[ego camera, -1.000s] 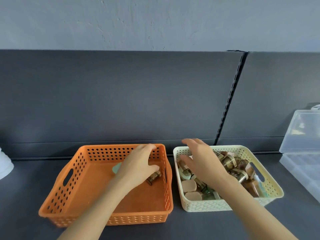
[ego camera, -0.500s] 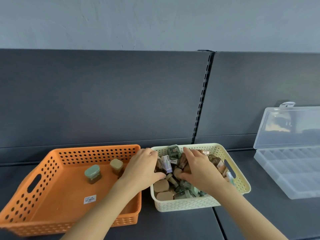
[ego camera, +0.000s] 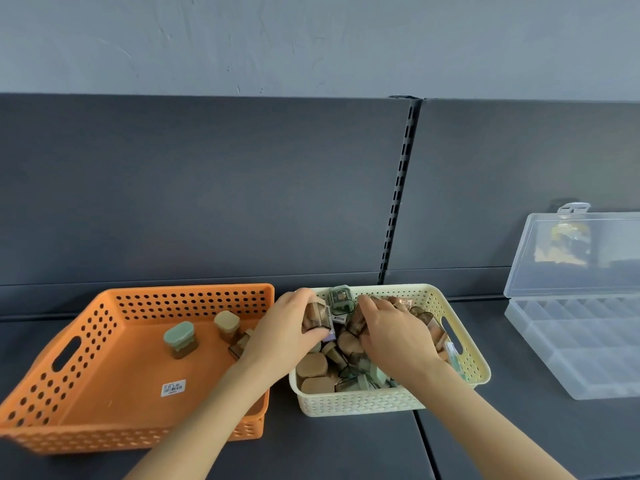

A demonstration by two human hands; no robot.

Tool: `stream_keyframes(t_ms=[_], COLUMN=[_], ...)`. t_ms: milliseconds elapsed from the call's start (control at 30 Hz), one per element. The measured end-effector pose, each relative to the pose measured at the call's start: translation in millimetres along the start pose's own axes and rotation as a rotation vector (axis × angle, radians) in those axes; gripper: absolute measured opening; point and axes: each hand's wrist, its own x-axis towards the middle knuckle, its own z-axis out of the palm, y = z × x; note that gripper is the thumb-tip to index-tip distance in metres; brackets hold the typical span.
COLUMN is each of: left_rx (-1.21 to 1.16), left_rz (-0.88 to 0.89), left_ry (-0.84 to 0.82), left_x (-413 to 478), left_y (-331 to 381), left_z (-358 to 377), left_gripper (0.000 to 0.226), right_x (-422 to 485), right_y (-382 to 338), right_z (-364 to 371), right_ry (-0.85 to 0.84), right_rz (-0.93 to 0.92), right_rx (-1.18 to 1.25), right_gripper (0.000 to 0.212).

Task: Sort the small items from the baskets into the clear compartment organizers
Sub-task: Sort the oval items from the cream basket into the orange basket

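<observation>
both hands are down in the cream basket [ego camera: 360, 403], in the pile of little plastic boxes [ego camera: 332, 362]: left hand [ego camera: 284, 337] has its fingers wrapped round one brownish tinted box [ego camera: 317, 318], right hand [ego camera: 394, 337] is curled over another but i can't tell if it's actually got it. they look light, hard and kinda slick, so i'd pinch across the flat sides, not the lid.
</observation>
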Motion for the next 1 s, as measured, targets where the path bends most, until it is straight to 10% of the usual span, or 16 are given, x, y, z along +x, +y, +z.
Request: stream_keyframes(t_ms=[1000], left_rx=[-0.206], left_rz=[0.039], left_ry=[0.082], left_x=[-26], left_y=[-33], left_z=[-23], left_gripper=[0.045], right_x=[-1], right_y=[7], right_z=[-16], right_ry=[0.001], right_rz=[-0.119], right_rx=[0.242], right_gripper=[0.037])
